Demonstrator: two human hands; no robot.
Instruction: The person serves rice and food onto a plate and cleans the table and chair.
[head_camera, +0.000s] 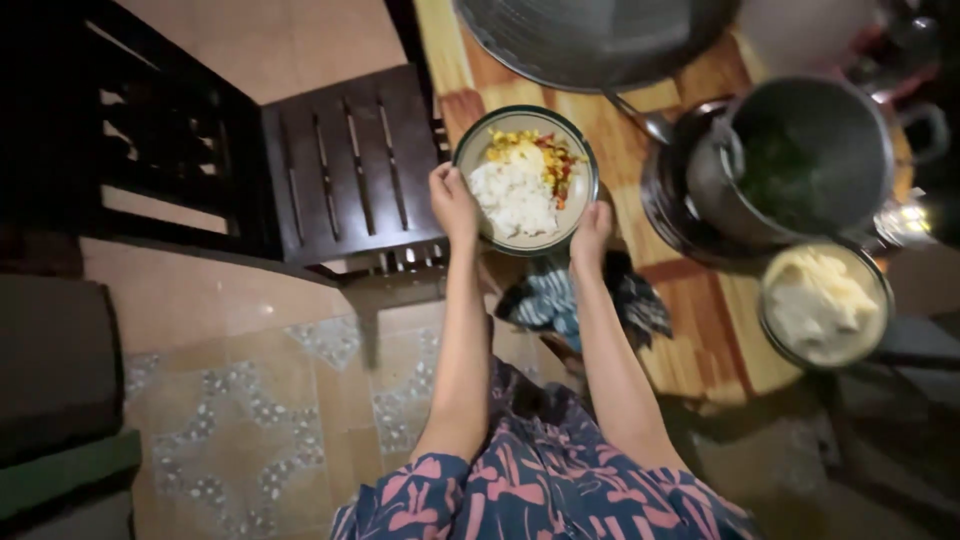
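Note:
A round bowl holds white rice with yellow and red bits of food on its far side. My left hand grips the bowl's left rim. My right hand holds its near right rim. The bowl is over the near left corner of a wooden table. Both forearms reach forward from my patterned blue and pink clothing.
A dark wooden chair stands left of the table. On the table are a steel pot with greens, a bowl of pale food, a large metal pan and a striped cloth. Patterned floor tiles lie below.

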